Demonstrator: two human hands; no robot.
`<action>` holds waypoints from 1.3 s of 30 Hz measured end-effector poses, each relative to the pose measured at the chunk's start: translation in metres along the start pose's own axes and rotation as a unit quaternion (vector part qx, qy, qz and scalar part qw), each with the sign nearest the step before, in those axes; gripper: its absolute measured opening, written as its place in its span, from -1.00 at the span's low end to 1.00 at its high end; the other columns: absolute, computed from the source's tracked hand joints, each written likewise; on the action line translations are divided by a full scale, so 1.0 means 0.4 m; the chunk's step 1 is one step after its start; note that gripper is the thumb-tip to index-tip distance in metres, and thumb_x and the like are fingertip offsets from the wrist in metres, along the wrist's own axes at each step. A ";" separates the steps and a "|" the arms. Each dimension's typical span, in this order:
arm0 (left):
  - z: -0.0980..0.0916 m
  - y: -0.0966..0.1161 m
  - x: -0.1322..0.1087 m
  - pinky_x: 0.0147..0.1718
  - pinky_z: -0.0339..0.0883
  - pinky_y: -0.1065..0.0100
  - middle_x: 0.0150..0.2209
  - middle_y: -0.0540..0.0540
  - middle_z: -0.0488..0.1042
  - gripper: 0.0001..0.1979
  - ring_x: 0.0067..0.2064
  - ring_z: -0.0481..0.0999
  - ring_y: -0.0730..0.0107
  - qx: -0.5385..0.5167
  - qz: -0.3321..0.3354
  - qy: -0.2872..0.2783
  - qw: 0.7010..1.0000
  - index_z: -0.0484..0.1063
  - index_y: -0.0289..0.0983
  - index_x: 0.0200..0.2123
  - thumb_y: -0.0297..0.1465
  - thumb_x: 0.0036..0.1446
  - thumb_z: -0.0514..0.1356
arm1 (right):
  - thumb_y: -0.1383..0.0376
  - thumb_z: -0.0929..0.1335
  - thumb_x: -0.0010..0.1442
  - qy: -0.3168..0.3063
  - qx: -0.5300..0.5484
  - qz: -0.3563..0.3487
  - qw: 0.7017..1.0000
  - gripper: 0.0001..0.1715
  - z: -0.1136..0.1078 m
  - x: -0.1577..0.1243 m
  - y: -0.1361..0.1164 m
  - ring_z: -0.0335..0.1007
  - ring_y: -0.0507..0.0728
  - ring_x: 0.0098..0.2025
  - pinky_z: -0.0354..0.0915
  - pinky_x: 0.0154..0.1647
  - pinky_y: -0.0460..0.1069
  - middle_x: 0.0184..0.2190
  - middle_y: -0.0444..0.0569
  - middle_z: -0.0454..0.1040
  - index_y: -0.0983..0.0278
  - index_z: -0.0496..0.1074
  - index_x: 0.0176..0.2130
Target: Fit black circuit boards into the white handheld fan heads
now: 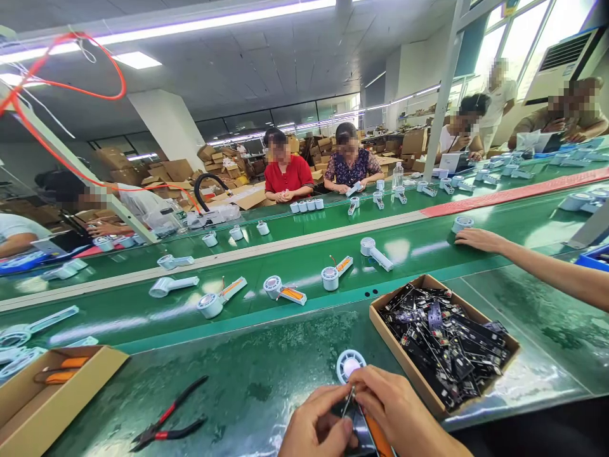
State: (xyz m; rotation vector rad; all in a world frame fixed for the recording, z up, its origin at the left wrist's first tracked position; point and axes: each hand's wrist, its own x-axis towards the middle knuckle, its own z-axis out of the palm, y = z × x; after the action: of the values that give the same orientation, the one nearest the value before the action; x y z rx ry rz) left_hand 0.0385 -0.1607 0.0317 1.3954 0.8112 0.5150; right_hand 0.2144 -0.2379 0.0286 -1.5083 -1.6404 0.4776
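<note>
Low in front of me, a light-blue handheld fan (pixel 351 365) lies with its round head away from me. An orange battery (pixel 378 437) shows along its handle, partly under my fingers. My left hand (pixel 316 422) is closed, thumb and fingers pinching a dark circuit board (pixel 360 433) beside the battery. From the right, my right hand (pixel 397 406) reaches over the handle, its fingertips pinched at the board's upper end near the fan head. The fingers hide most of the handle and the exact point of contact.
Black circuit boards fill a cardboard box (pixel 373 311) on the right. Red-and-black cutting pliers (pixel 166 416) and a box (pixel 71 406) with orange batteries are left. Fans (pixel 212 304) line the green belt (pixel 257 254). A co-worker's hand (pixel 480 240) touches a fan; several people sit opposite.
</note>
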 end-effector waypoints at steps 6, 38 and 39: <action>-0.005 0.058 0.003 -0.47 0.45 0.45 -0.14 -0.18 0.57 -0.36 -0.28 0.60 0.27 -0.076 -0.046 -0.046 0.995 0.45 -0.20 0.18 -0.04 0.08 0.35 | 0.47 0.41 0.15 -0.062 -0.165 -0.190 0.966 -0.41 -0.062 0.022 -0.076 0.49 0.20 -0.14 0.47 -0.15 0.00 0.06 0.09 0.46 0.18 0.37 0.15; 0.088 -0.110 0.065 -0.28 0.60 0.21 0.43 -0.06 0.10 -0.37 -0.24 0.64 0.29 0.386 0.169 0.090 0.902 0.13 0.05 0.29 -0.41 0.19 0.20 | 0.41 0.46 0.25 -0.194 -0.353 -0.027 0.915 -0.78 -0.230 0.003 -0.034 0.45 0.12 -0.40 -0.02 -0.48 0.01 -0.39 -0.19 0.47 0.18 0.36 -0.18; 0.094 -0.114 0.065 -0.31 0.59 0.21 0.44 -0.07 0.08 -0.37 -0.32 0.62 0.34 0.374 0.169 0.084 0.908 0.12 0.05 0.29 -0.42 0.19 0.17 | 0.47 0.43 0.25 -0.223 -0.370 -0.054 0.900 -0.75 -0.233 0.002 -0.043 0.43 0.11 -0.43 -0.05 -0.50 0.02 -0.37 -0.18 0.46 0.17 0.37 -0.16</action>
State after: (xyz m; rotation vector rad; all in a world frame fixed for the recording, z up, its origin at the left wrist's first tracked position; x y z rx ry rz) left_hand 0.0770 -0.1722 -0.0187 2.2526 0.9605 0.6271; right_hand 0.2760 -0.2643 0.0955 -1.9206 -2.4372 0.1264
